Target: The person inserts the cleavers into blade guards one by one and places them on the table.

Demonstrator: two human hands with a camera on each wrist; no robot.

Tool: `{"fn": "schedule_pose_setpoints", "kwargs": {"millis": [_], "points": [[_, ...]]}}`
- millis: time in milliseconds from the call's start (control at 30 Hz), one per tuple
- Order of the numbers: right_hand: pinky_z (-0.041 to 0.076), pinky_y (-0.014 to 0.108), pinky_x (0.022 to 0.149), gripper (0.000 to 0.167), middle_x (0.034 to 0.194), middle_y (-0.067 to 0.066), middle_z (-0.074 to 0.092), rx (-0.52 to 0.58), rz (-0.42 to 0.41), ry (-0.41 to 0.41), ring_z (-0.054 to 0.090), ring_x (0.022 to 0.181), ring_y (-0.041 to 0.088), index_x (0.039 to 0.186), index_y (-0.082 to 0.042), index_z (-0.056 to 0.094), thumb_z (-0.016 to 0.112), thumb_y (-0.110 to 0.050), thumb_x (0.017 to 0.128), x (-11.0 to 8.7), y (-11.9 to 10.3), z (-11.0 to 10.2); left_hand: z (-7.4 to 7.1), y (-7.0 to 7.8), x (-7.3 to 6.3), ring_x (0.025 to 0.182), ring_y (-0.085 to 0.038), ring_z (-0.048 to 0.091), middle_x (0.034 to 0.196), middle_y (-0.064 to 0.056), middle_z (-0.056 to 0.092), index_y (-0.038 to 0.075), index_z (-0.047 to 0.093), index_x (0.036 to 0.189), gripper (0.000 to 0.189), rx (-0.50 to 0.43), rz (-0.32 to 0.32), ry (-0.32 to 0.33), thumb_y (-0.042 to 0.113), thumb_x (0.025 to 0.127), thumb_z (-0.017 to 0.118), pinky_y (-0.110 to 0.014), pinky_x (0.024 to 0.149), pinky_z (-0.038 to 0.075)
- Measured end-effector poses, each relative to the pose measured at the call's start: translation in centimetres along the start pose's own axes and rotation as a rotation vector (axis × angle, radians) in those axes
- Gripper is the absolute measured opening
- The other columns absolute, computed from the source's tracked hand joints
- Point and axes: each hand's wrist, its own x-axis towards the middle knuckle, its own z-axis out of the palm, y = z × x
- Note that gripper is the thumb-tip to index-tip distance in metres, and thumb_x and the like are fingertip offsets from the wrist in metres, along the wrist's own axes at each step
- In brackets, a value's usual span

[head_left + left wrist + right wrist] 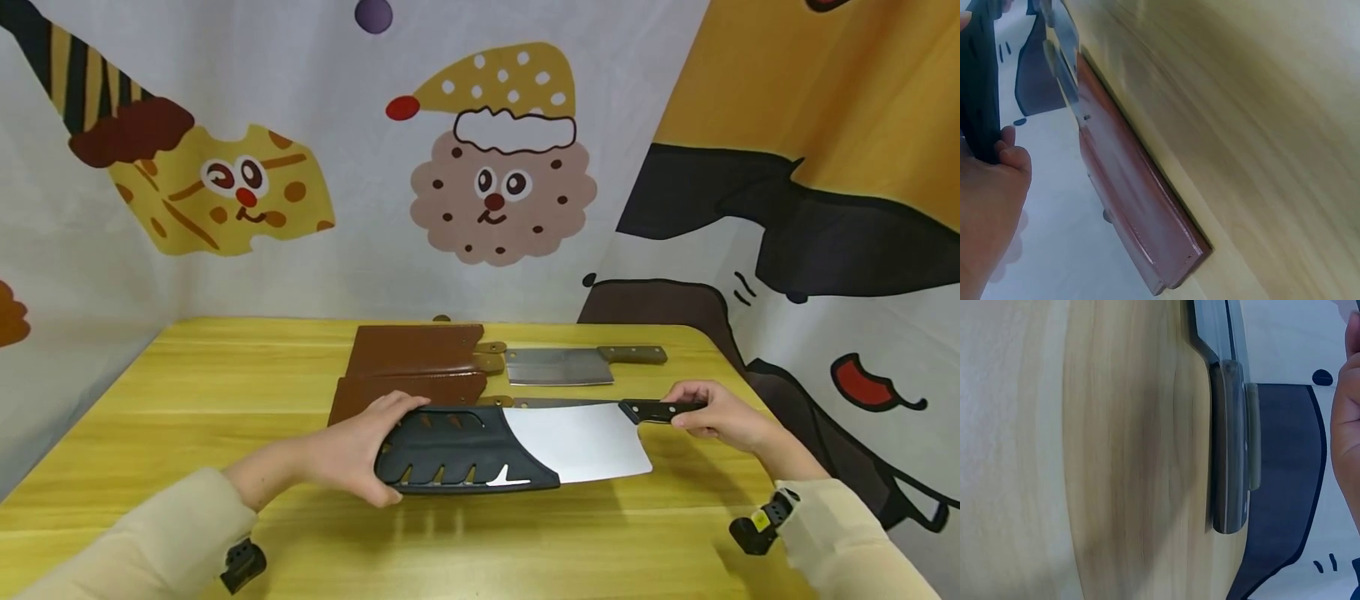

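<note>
Raised over the table is a cleaver with a wide bright blade (585, 442) and a black riveted handle (651, 411). Part of its blade sits inside a slotted black sheath (457, 446). My left hand (358, 454) grips the closed left end of this sheath, thumb below and fingers on top; the left wrist view also shows that hand (991, 200) holding it. With thumb and fingers, my right hand (723, 419) pinches the handle's end. Only a bit of the right hand (1349, 425) enters the right wrist view.
Behind the held cleaver lie two brown sheaths, a rear one (416, 350) and a nearer one (412, 390). Beside them rests a cleaver (558, 367) with a brown handle. Another knife's dark handle (1230, 450) lies nearer, its blade mostly hidden. A cartoon-print curtain (360, 208) hangs behind the wooden table (225, 358).
</note>
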Motion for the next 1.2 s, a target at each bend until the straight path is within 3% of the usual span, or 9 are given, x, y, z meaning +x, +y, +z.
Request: {"fn": "schedule_pose_setpoints", "kwargs": {"millis": [467,733,1000,1200], "points": [[0.013,0.042,0.041,0.034,0.07,-0.017,0.054,0.011,0.002,-0.017,0.018,0.045,0.025,0.101,-0.02,0.066,0.051,0.008,0.088,0.3,-0.3,0.3,0.4,-0.1,-0.2,0.109,-0.021,0.039,0.131,-0.006,0.035,0.009,0.021,0.147,0.102,-0.028,-0.03,-0.018,0.028,0.064,0.077,-0.036,0.084,0.042],[0.015,0.039,0.041,0.032,0.076,-0.016,0.058,0.004,0.028,0.003,0.026,0.045,0.013,0.097,-0.02,0.066,0.052,0.007,0.088,0.9,-0.1,1.1,0.6,0.3,0.1,0.11,-0.022,0.038,0.131,-0.007,0.034,0.009,0.02,0.147,0.102,-0.044,-0.042,-0.023,0.027,0.064,0.077,-0.036,0.084,0.042],[0.014,0.039,0.041,0.031,0.079,-0.014,0.061,0.013,0.03,0.02,0.026,0.045,0.013,0.096,-0.019,0.066,0.053,0.008,0.087,1.2,-0.6,1.4,0.7,0.2,0.0,0.112,-0.023,0.037,0.134,-0.008,0.033,0.009,0.019,0.147,0.104,-0.044,-0.055,0.001,0.027,0.062,0.077,-0.036,0.084,0.042],[0.014,0.037,0.041,0.027,0.076,-0.013,0.058,0.057,0.048,-0.004,0.023,0.046,0.014,0.096,-0.018,0.066,0.055,0.006,0.087,2.1,-0.9,2.8,1.2,0.8,0.6,0.113,-0.021,0.037,0.132,-0.006,0.033,0.011,0.02,0.147,0.105,-0.055,-0.029,-0.003,0.026,0.061,0.078,-0.036,0.086,0.042]]}}
